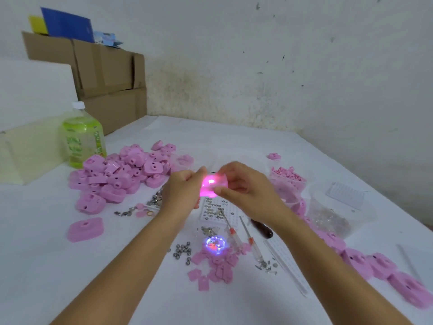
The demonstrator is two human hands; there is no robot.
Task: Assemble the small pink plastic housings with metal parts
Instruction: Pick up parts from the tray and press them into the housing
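Two bare forearms reach in from the near edge of a white-covered tabletop (70,266). Between them lie a heap of small flat pink tabs (218,269), scattered round metal parts (182,250) and a small piece glowing blue and red (214,245). Just beyond are two clear-handled screwdrivers (234,234) and a white tray of metal discs (212,209), partly hidden by the hands. Above the tray, the left hand (181,192) and right hand (246,187) hold one lit pink housing (210,185), each pinching a side with thumb and curled fingers. A row of pink housings (384,266) runs along the right edge, with clear tubs (332,214) behind it. Toward the far left lie a large pile of pink housings (117,174), then a green bottle (83,139) and cardboard boxes (105,73).
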